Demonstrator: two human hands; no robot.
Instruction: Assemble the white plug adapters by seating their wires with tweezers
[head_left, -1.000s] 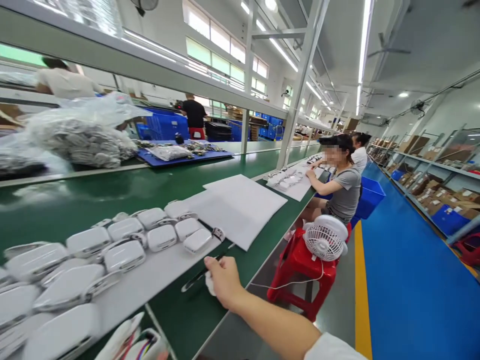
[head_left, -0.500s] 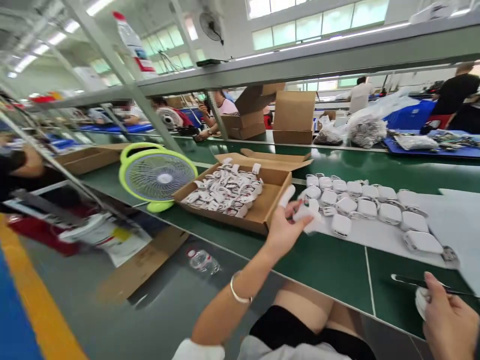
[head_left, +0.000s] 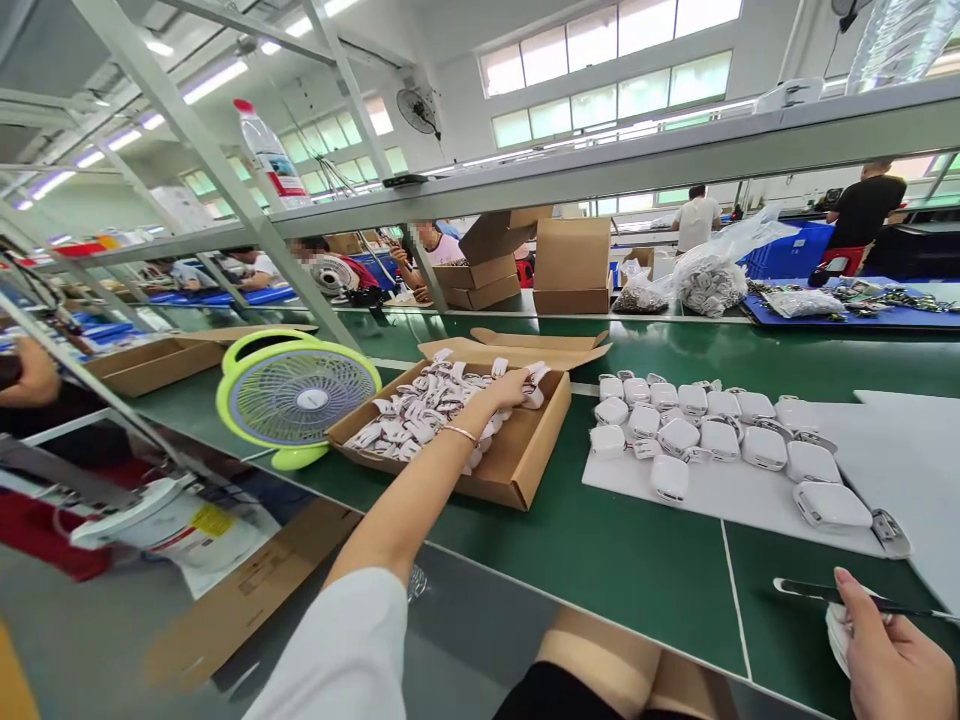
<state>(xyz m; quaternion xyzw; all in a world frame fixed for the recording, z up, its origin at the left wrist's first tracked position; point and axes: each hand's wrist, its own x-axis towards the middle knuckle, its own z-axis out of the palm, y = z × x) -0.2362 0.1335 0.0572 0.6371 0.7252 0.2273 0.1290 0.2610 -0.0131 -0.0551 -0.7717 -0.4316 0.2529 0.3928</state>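
My left hand (head_left: 511,388) reaches over the right half of an open cardboard box (head_left: 541,450), its fingers closed on a white plastic part (head_left: 533,398). The fingertips are partly hidden. A heap of similar white parts (head_left: 420,410) with thin wires fills the box's left side. At the lower right, my right hand (head_left: 892,650) grips dark tweezers (head_left: 814,592) and white rounded pieces (head_left: 837,638) below them; their exact kind is unclear. Between my hands, rows of white rounded-square housings (head_left: 718,438) lie on a white sheet (head_left: 622,478).
A green-rimmed fan (head_left: 300,400) stands left of the box. A metal shelf beam (head_left: 600,160) crosses above the green bench (head_left: 480,540). Cardboard boxes (head_left: 574,265) and filled plastic bags (head_left: 711,280) sit at the back. People work beyond. Cardboard lies below the bench's left edge.
My left hand has moved left from the sheet into the box. A white housing now lies at the left end of the rows, where that hand was. My right hand keeps its grip.
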